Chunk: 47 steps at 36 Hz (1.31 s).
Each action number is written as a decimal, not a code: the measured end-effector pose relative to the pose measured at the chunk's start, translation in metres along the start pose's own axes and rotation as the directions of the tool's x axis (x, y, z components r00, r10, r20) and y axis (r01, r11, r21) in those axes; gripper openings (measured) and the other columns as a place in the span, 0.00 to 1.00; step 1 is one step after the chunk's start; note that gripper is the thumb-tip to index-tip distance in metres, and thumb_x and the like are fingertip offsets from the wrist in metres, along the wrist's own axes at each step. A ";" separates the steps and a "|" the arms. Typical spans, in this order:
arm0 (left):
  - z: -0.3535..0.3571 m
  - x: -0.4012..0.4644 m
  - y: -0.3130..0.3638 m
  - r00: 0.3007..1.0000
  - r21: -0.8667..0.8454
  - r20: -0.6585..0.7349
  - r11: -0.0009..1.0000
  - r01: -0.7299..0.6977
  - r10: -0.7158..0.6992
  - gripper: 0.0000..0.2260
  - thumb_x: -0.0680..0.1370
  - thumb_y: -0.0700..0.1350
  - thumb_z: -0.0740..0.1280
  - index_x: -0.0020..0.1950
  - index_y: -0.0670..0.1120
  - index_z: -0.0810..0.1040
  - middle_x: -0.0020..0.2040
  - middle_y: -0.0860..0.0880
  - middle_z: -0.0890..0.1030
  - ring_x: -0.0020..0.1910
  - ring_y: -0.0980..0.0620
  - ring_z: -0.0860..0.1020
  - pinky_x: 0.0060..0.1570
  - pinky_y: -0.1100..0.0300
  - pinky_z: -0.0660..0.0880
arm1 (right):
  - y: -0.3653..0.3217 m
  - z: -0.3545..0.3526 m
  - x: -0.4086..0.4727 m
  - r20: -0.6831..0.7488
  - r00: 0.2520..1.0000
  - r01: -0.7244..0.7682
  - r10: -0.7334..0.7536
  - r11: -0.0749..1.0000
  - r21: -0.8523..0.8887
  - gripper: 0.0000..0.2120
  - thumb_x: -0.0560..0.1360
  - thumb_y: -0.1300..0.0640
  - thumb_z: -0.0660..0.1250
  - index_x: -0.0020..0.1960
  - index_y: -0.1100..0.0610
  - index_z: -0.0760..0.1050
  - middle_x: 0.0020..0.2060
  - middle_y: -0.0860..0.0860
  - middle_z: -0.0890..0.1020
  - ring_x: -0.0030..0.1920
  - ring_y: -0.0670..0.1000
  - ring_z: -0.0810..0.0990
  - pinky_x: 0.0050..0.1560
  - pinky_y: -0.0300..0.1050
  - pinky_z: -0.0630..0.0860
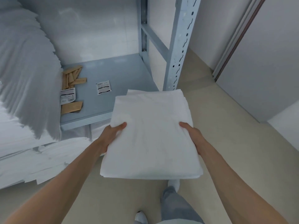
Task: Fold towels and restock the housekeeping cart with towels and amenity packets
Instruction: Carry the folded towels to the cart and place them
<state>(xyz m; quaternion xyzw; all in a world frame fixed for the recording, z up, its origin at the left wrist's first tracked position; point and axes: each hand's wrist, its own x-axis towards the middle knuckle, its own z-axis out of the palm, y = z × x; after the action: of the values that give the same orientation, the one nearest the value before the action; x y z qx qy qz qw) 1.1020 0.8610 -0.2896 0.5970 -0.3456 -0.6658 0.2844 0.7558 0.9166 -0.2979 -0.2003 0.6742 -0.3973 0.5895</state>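
Note:
A folded white towel [152, 136] lies flat between my hands, held in the air over the floor just in front of the grey shelf [123, 75]. My left hand [111, 135] grips its left edge, thumb on top and fingers hidden beneath. My right hand [192, 135] grips the right edge the same way. On the shelf lie several brown amenity packets [72, 78] and two white labelled packets [103, 87], left of the towel's far edge.
A tall leaning stack of white linen [27, 70] fills the left of the shelf, with more white stacks [40, 160] below. The shelf's slotted upright [179, 46] stands just beyond the towel. Beige floor [226, 110] stretches right to a closed door [265, 54].

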 end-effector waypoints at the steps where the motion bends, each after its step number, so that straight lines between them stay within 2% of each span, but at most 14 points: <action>1: 0.005 -0.003 0.004 1.000 0.008 0.015 1.000 -0.012 0.012 0.29 0.65 0.59 0.80 0.60 0.47 0.82 0.52 0.47 0.87 0.48 0.45 0.86 0.39 0.54 0.82 | -0.002 -0.006 -0.007 -0.012 1.000 0.010 -0.010 1.000 0.009 0.34 0.65 0.40 0.77 0.64 0.57 0.76 0.50 0.54 0.86 0.47 0.56 0.87 0.43 0.48 0.82; 8: 0.067 -0.011 0.040 0.990 0.034 0.106 0.995 -0.093 0.089 0.25 0.69 0.54 0.79 0.61 0.44 0.81 0.53 0.46 0.86 0.49 0.44 0.86 0.41 0.53 0.82 | -0.026 -0.062 -0.044 -0.092 0.991 0.106 -0.099 0.991 0.076 0.31 0.66 0.42 0.77 0.62 0.59 0.78 0.47 0.54 0.87 0.44 0.55 0.87 0.37 0.45 0.82; 15: 0.164 0.001 0.072 0.979 0.084 0.166 0.988 -0.133 0.118 0.27 0.67 0.57 0.80 0.59 0.45 0.82 0.50 0.47 0.87 0.46 0.45 0.86 0.36 0.55 0.82 | -0.053 -0.150 -0.053 -0.187 0.970 0.176 -0.155 0.980 0.098 0.33 0.65 0.41 0.78 0.63 0.59 0.77 0.49 0.55 0.87 0.46 0.56 0.87 0.40 0.47 0.82; 20: 0.253 0.007 0.087 0.974 0.107 0.171 0.980 -0.165 0.145 0.26 0.65 0.59 0.81 0.55 0.47 0.80 0.44 0.50 0.87 0.41 0.47 0.86 0.31 0.57 0.81 | -0.068 -0.230 -0.044 -0.240 0.955 0.199 -0.172 0.975 0.095 0.34 0.65 0.40 0.77 0.63 0.59 0.77 0.50 0.55 0.86 0.47 0.58 0.86 0.49 0.53 0.82; 22: 0.291 0.009 0.093 0.968 0.092 0.195 0.979 -0.179 0.159 0.25 0.65 0.58 0.81 0.55 0.46 0.80 0.43 0.49 0.87 0.41 0.47 0.86 0.31 0.56 0.81 | -0.077 -0.264 -0.039 -0.250 0.950 0.219 -0.188 0.971 0.102 0.32 0.65 0.41 0.77 0.61 0.60 0.78 0.47 0.55 0.87 0.45 0.58 0.87 0.47 0.51 0.82; 24: 0.327 0.014 0.099 0.965 0.106 0.211 0.978 -0.182 0.157 0.26 0.65 0.59 0.81 0.56 0.46 0.81 0.44 0.49 0.87 0.42 0.45 0.86 0.35 0.53 0.82 | -0.086 -0.296 -0.034 -0.250 0.948 0.227 -0.196 0.969 0.100 0.32 0.65 0.41 0.77 0.61 0.59 0.79 0.47 0.55 0.87 0.45 0.58 0.87 0.49 0.53 0.82; 26: 0.362 0.019 0.104 0.963 0.132 0.222 0.974 -0.186 0.154 0.28 0.64 0.60 0.81 0.57 0.45 0.81 0.47 0.47 0.87 0.45 0.44 0.86 0.43 0.50 0.83 | -0.096 -0.327 -0.032 -0.261 0.945 0.234 -0.199 0.966 0.111 0.34 0.63 0.40 0.77 0.63 0.58 0.78 0.50 0.56 0.86 0.49 0.60 0.86 0.56 0.58 0.80; 28: 0.389 0.028 0.109 0.965 0.138 0.209 0.972 -0.189 0.158 0.29 0.63 0.60 0.81 0.57 0.45 0.81 0.48 0.46 0.87 0.45 0.43 0.86 0.42 0.50 0.83 | -0.107 -0.351 -0.026 -0.267 0.941 0.245 -0.207 0.962 0.117 0.35 0.64 0.41 0.77 0.64 0.58 0.77 0.53 0.56 0.85 0.51 0.60 0.85 0.60 0.60 0.78; 30: 0.414 0.036 0.113 0.964 0.132 0.210 0.973 -0.191 0.161 0.28 0.63 0.59 0.81 0.56 0.44 0.81 0.47 0.46 0.87 0.44 0.43 0.86 0.38 0.52 0.82 | -0.119 -0.373 -0.021 -0.283 0.933 0.261 -0.221 0.959 0.110 0.33 0.65 0.41 0.77 0.63 0.58 0.78 0.52 0.55 0.86 0.51 0.59 0.85 0.59 0.59 0.79; 35: 0.465 0.057 0.133 0.967 0.154 0.172 0.965 -0.213 0.187 0.21 0.68 0.56 0.79 0.52 0.44 0.81 0.44 0.46 0.87 0.42 0.43 0.86 0.40 0.53 0.82 | -0.145 -0.414 0.003 -0.276 0.940 0.241 -0.202 0.963 0.117 0.33 0.62 0.35 0.78 0.59 0.54 0.80 0.46 0.50 0.87 0.45 0.55 0.87 0.53 0.53 0.81; 39: 0.496 0.083 0.154 0.971 0.171 0.126 0.959 -0.224 0.205 0.25 0.70 0.55 0.78 0.59 0.42 0.80 0.53 0.43 0.85 0.49 0.40 0.84 0.52 0.47 0.81 | -0.167 -0.434 0.033 -0.274 0.943 0.233 -0.190 0.963 0.132 0.38 0.57 0.31 0.78 0.59 0.53 0.80 0.49 0.50 0.87 0.46 0.54 0.87 0.53 0.52 0.81; 42: 0.515 0.114 0.169 0.973 0.153 0.109 0.964 -0.219 0.204 0.27 0.69 0.55 0.79 0.61 0.41 0.79 0.54 0.42 0.84 0.50 0.39 0.84 0.55 0.44 0.80 | -0.185 -0.446 0.066 -0.291 0.944 0.206 -0.156 0.967 0.148 0.45 0.54 0.30 0.79 0.63 0.53 0.77 0.54 0.51 0.85 0.51 0.57 0.86 0.58 0.56 0.79; 45: 0.534 0.154 0.184 0.975 0.140 0.087 0.967 -0.215 0.204 0.23 0.67 0.55 0.80 0.55 0.43 0.81 0.50 0.45 0.85 0.47 0.42 0.85 0.50 0.49 0.82 | -0.207 -0.457 0.105 -0.316 0.939 0.192 -0.136 0.969 0.154 0.48 0.53 0.30 0.80 0.66 0.53 0.75 0.57 0.51 0.83 0.54 0.57 0.84 0.59 0.56 0.78; 47: 0.548 0.185 0.196 0.973 0.140 0.079 0.964 -0.228 0.218 0.20 0.66 0.56 0.81 0.49 0.45 0.81 0.46 0.48 0.86 0.43 0.46 0.86 0.41 0.55 0.81 | -0.225 -0.465 0.134 -0.337 0.931 0.196 -0.137 0.970 0.147 0.48 0.53 0.30 0.80 0.65 0.53 0.75 0.55 0.50 0.84 0.51 0.56 0.85 0.54 0.53 0.80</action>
<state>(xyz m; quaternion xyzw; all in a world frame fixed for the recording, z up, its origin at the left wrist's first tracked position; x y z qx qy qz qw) 0.5283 0.6630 -0.2172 0.5527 -0.4679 -0.6203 0.3013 0.2375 0.8209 -0.2148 -0.1355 0.7042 -0.5320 0.4502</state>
